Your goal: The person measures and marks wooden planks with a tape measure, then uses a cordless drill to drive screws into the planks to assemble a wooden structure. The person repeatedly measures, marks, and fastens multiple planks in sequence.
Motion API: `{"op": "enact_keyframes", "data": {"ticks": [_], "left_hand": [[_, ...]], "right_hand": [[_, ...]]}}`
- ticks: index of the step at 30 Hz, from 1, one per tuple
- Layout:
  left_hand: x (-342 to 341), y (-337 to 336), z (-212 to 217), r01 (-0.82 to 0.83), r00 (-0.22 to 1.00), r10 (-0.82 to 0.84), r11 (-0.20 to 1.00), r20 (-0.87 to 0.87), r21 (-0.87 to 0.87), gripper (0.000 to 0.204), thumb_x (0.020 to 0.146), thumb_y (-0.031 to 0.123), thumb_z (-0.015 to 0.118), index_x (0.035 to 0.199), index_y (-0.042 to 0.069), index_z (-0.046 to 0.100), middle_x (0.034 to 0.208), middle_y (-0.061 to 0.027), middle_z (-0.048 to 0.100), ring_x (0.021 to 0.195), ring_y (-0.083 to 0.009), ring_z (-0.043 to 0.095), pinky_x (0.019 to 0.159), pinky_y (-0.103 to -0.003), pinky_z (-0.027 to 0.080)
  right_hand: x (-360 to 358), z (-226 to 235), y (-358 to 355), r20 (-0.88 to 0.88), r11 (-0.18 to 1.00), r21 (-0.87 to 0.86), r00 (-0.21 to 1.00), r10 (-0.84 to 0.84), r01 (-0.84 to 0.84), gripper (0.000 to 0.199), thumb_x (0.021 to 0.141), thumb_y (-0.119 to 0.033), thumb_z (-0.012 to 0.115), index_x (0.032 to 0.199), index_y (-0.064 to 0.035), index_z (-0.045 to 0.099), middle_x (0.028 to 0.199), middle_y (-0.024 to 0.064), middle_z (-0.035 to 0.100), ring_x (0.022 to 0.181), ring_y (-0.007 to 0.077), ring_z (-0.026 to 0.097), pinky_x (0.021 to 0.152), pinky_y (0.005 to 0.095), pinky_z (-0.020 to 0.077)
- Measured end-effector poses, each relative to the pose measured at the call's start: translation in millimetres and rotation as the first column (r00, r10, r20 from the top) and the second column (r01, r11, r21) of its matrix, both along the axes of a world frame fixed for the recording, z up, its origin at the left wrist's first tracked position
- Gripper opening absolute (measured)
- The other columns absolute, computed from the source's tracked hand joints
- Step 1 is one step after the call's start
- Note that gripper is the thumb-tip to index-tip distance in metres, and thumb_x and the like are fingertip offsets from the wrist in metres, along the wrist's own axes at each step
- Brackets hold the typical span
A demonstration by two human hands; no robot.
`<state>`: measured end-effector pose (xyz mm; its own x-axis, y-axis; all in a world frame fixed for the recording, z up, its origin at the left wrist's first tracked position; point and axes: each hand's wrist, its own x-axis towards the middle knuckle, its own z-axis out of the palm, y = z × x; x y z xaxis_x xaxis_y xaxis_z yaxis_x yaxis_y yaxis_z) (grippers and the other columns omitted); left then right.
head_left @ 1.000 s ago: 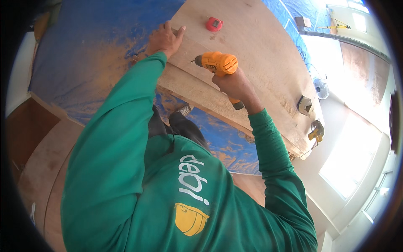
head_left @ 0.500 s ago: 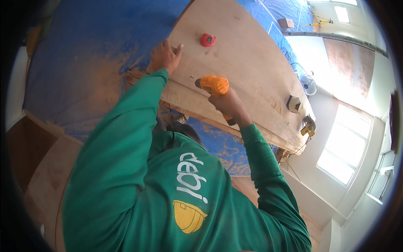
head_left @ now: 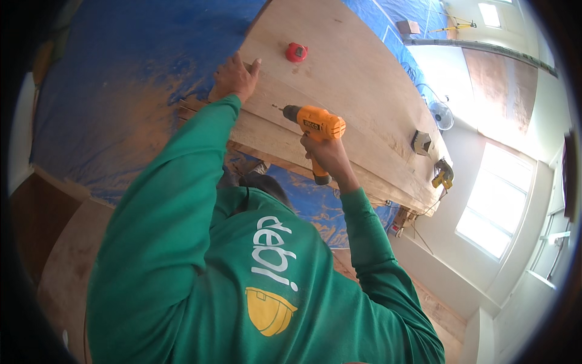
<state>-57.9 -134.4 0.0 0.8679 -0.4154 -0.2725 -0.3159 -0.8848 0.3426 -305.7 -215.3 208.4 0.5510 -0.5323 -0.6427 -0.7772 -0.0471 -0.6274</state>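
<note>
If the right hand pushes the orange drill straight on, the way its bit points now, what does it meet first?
Most likely the plywood sheet: the right hand aims the orange drill left, bit tip seemingly just above the board, short of the left hand. Depth is unclear.

A blue tarp [head_left: 121, 91], dusted orange with sawdust, covers the floor. Well to its right, a bright window [head_left: 494, 212] floods pale walls [head_left: 448, 255] with daylight. A small fan [head_left: 442, 114] stands between tarp and window.

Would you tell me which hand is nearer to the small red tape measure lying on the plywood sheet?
Left. The left hand rests flat on the plywood sheet just beside the red tape measure; the right hand grips the orange drill farther off.
</note>
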Motion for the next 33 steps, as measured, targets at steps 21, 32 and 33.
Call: {"op": "enact_keyframes", "data": {"ticks": [21,32,33], "left_hand": [[5,5,2,0.018,1.0,-0.018,0.999,0.004,-0.03,0.087,0.112,0.076,0.037,0.168,0.009,0.042,0.16,-0.0219,0.054,0.141,-0.0464,0.059,0.117,-0.064,0.048],[1,5,-1,-0.006,0.997,0.01,0.999,0.081,-0.052,0.085,0.111,0.076,0.039,0.164,0.01,0.046,0.154,-0.0193,0.06,0.136,-0.0448,0.063,0.114,-0.064,0.047],[1,5,1,-0.001,0.997,0.005,0.999,0.074,-0.046,0.086,0.111,0.075,0.04,0.166,0.01,0.045,0.156,-0.0202,0.058,0.137,-0.0455,0.062,0.114,-0.063,0.048]], "right_hand": [[-15,11,-3,-0.018,0.98,-0.172,0.995,0.101,-0.102,0.039,0.098,-0.021,0.082,0.127,0.0009,0.068,0.101,0.0101,0.075,0.08,0.0188,0.074,0.072,0.0375,0.0614],[-19,4,4,0.178,0.972,-0.233,0.981,0.072,-0.029,0.045,0.098,-0.016,0.081,0.136,-0.0001,0.065,0.107,0.0077,0.074,0.085,0.0147,0.073,0.072,0.0331,0.0633],[-18,4,3,0.156,0.978,-0.206,0.986,0.063,-0.03,0.045,0.098,-0.016,0.08,0.137,0.0003,0.065,0.107,0.0081,0.074,0.084,0.0149,0.073,0.072,0.0332,0.0635]]}}
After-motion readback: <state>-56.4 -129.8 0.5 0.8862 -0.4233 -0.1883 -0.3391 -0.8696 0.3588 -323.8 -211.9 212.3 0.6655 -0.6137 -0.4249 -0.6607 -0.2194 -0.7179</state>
